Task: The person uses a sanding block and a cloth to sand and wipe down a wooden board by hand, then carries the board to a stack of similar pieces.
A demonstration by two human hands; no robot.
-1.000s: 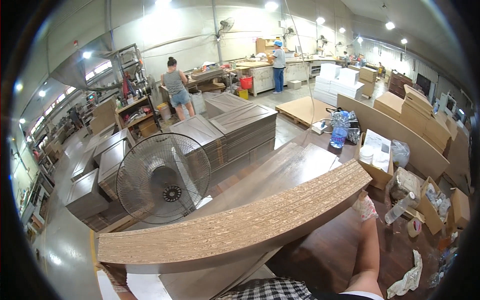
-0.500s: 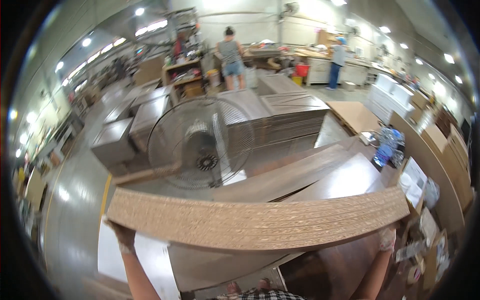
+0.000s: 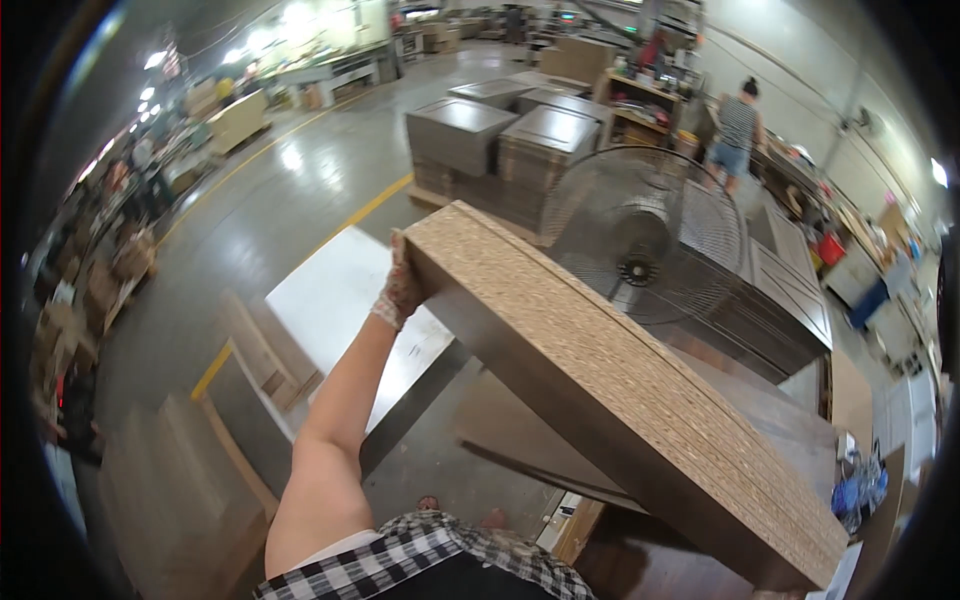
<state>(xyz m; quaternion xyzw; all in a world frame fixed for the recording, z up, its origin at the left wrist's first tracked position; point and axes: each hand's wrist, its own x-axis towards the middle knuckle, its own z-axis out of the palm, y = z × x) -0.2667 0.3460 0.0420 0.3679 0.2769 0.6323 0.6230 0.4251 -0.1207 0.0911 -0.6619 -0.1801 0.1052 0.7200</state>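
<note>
A thick stack of long particle boards (image 3: 620,370) hangs in the air before me, slanting from upper left to lower right. Its raw chip edges face up, and the side toward me is dark brown and smooth. My left hand (image 3: 401,287), in a pale stained glove, is closed on the upper left end. Only a sliver of my right hand (image 3: 785,594) shows, under the lower right end at the picture's bottom edge; its fingers are mostly hidden. Below and left of the stack lies a white panel (image 3: 335,285).
A large pedestal fan (image 3: 640,265) stands just beyond the boards. Behind it are stacks of dark panels (image 3: 550,135). A blurred pile of boards (image 3: 175,500) is at lower left. Plastic bottles (image 3: 860,492) lie at right. Another person (image 3: 738,130) stands at a far bench.
My view has swung left. The board stack, level before, now slants down to the right, still held. My right hand has dropped almost out of the picture.
</note>
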